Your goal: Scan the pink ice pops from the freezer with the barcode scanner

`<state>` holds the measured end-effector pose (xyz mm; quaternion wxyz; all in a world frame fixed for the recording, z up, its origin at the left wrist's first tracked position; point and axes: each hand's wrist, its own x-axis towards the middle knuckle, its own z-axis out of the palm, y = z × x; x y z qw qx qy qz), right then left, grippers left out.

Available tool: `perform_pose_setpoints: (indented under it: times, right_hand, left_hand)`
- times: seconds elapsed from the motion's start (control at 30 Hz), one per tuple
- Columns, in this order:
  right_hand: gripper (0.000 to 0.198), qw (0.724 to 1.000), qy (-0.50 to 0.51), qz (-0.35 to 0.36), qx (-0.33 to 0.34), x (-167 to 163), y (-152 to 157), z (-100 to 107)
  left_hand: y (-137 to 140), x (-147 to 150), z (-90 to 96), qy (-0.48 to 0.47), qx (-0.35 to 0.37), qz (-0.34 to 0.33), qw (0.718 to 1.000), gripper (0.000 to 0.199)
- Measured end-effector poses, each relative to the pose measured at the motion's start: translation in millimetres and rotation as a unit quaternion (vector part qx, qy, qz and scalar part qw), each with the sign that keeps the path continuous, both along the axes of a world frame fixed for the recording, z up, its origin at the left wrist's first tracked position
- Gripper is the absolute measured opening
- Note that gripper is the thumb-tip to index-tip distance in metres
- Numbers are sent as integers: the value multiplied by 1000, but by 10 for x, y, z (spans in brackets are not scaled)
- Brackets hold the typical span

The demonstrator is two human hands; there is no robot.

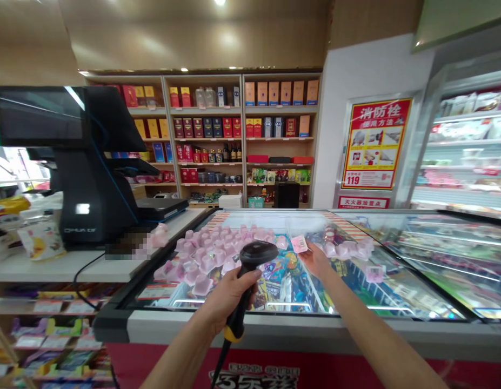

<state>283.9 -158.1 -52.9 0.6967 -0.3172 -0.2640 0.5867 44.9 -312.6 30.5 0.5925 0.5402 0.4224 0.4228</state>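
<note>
My left hand (231,294) is wrapped around the handle of a black barcode scanner (256,253), whose head points right. A yellow ring and a cable show at its lower end. In my right hand (315,260) is a small pink cup (299,244), gripped at its edge, with a white barcode label turned toward me. The scanner head is left of this cup, apart from it. Many similar pink cups (207,262) stand in a cluster on the freezer's glass top, left of the scanner. A few more pink cups (347,249) sit to the right of my right hand.
The glass-topped chest freezer (234,323) stretches across in front, with packages visible inside. A black checkout terminal (92,178) stands on the left counter (88,270). Shelves of boxes (205,128) stand behind, and a fire-hydrant sign (375,143) hangs at right.
</note>
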Motion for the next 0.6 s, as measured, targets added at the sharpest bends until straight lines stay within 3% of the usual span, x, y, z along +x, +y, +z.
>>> perform_pose_setpoints:
  times: [0.2,0.4,0.53,0.6]
  right_hand:
    - [6,1000,12,-10,-25,72,-3,-58]
    - [12,989,-134,-55,26,86,44,-100]
    - [26,954,-263,-142,39,132,56,-127]
    - [31,899,-380,-211,51,181,62,-147]
  left_hand:
    - [49,71,3,8,5,-21,1000,27]
    - [42,158,41,20,-8,-57,998,27]
    - [81,171,15,17,-17,-53,998,27]
    - [121,153,-19,10,-17,-42,999,27]
